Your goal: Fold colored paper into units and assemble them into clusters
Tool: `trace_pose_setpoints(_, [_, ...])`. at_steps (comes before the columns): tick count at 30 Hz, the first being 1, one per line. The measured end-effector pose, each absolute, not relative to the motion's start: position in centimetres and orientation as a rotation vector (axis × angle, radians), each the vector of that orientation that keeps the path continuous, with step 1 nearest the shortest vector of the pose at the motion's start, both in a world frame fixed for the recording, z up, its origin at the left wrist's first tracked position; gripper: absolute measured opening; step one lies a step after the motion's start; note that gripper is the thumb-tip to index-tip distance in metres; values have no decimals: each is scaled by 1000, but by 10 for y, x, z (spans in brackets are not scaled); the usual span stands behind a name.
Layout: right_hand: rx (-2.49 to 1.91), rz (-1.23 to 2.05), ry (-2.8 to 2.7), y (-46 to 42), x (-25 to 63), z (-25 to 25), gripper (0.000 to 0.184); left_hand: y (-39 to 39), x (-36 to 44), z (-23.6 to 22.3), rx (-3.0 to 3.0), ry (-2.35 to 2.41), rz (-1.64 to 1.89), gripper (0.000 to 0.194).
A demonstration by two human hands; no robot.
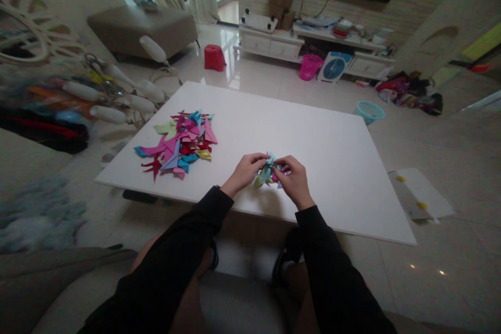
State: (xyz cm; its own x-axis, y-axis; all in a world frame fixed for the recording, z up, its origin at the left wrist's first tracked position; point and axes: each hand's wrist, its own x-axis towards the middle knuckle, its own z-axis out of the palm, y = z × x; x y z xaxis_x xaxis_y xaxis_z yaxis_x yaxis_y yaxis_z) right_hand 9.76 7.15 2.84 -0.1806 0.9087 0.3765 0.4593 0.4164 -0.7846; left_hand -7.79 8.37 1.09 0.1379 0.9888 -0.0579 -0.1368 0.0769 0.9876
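Between my two hands is a light teal piece of folded paper (267, 171), raised over the near half of the white table (313, 135). My left hand (247, 171) pinches its left side with thumb and forefinger. From the right, my right hand (293, 177) grips the same piece with its fingertips. Beneath and behind it lie a few other folded papers, among them a yellow-green one (258, 181), partly hidden by my hands. Off to the left on the table spreads a heap of folded papers (182, 141) in pink, red, blue, purple, yellow and pale green.
Beyond the table stand a red stool (214, 57), a pink basket (311, 66) and a blue-and-white fan (335, 66). A light blue basket (370, 110) is by the far right corner. A lamp with white shades (152, 49) rises close to the left edge.
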Motion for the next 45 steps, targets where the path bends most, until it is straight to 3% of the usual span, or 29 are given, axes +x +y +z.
trace_pose_setpoints(7, [-1212,626,-1801,75,95,29,7,83,-79,14,1083,1043,1154,25])
trace_pose_setpoints(15, [-1249,751,-1625,72,90,29,29,83,-76,15,903,980,1164,26])
trace_pose_setpoints(24, [-1281,772,-1545,73,91,26,24,84,-82,13,1062,1161,1163,31])
trace_pose_setpoints(28, [-1306,758,-1567,74,92,25,25,83,-86,19,1270,1196,1312,22])
trace_pose_setpoints(34, [-1295,762,-1613,73,89,26,25,79,-85,25,1485,1183,1253,18])
trace_pose_setpoints(45, [-1289,737,-1640,71,89,26,23,76,-83,23,1519,1282,1312,9])
